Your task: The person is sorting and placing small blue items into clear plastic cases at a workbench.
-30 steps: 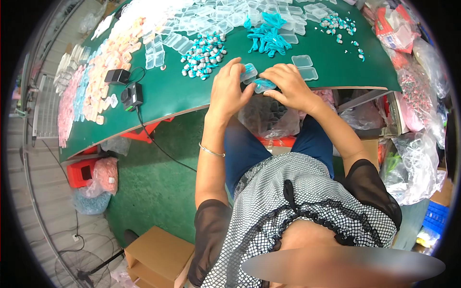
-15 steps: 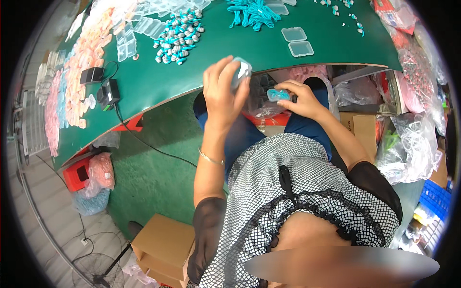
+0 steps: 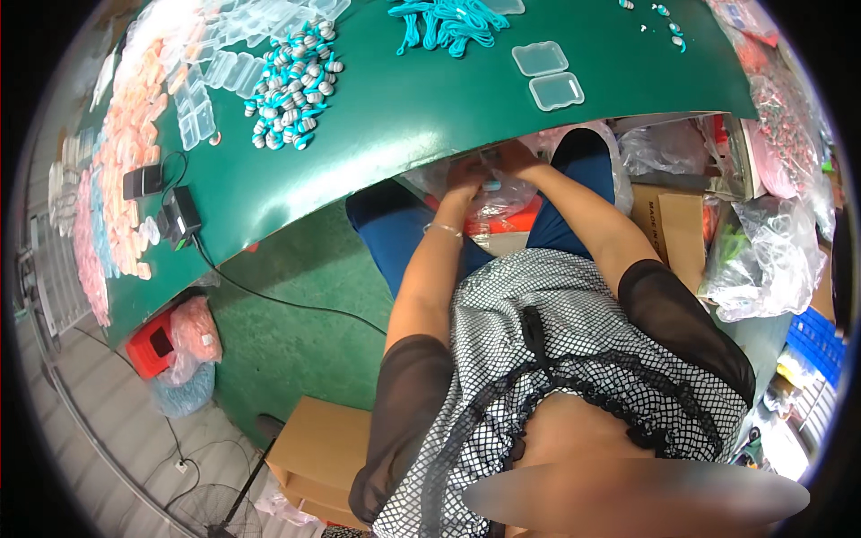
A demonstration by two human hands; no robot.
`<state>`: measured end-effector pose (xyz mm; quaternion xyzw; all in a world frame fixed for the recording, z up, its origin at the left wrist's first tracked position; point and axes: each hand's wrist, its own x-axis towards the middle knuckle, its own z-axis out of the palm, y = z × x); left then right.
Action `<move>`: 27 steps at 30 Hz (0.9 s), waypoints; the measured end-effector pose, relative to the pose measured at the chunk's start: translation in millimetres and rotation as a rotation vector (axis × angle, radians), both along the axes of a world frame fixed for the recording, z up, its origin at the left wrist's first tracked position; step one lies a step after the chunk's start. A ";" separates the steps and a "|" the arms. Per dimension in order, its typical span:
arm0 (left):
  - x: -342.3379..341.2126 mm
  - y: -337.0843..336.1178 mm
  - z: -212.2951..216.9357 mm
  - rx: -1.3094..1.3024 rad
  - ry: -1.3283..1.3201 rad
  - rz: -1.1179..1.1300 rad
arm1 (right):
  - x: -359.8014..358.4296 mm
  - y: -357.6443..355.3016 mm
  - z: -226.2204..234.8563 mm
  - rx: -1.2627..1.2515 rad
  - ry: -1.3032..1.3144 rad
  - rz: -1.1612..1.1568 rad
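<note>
Both hands are down below the table's front edge, over a clear plastic bag [image 3: 511,199] between my knees. My left hand [image 3: 464,177] is at the bag's left side, in shadow, its fingers hard to make out. My right hand [image 3: 517,161] reaches in beside it, its fingertips mostly hidden by the table edge. A small pale-blue piece [image 3: 491,185], perhaps a case with teal contents, shows between the hands; whether either hand holds it I cannot tell. On the green table [image 3: 377,134] above lies an opened clear plastic case [image 3: 556,92].
Grey-and-teal earbud-like pieces [image 3: 291,90] are piled at the left, near clear cases [image 3: 193,112]. Teal cords [image 3: 453,25] lie at the far middle. A black adapter [image 3: 182,213] trails a cable. Cardboard boxes [image 3: 327,448] and plastic bags [image 3: 767,269] stand around me.
Both hands, each with a small clear case before, have come together and down under the table edge into the bag. The view has shifted slightly.
</note>
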<state>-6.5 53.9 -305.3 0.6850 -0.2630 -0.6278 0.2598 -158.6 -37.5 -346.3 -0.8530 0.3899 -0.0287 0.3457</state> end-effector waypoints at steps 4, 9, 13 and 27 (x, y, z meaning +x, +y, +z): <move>9.7 11.2 -29.3 -0.236 -0.417 0.012 | 25.4 15.3 -4.9 0.066 0.165 0.059; 3.6 22.7 -8.8 -0.331 -0.272 0.120 | 24.9 33.6 9.8 0.165 0.213 0.038; 0.6 12.6 -34.4 -0.160 -0.378 -0.145 | 15.1 30.6 24.0 0.197 0.299 0.027; 63.6 19.7 31.3 -0.150 -0.310 0.163 | -32.4 21.9 121.7 0.108 -0.231 -0.048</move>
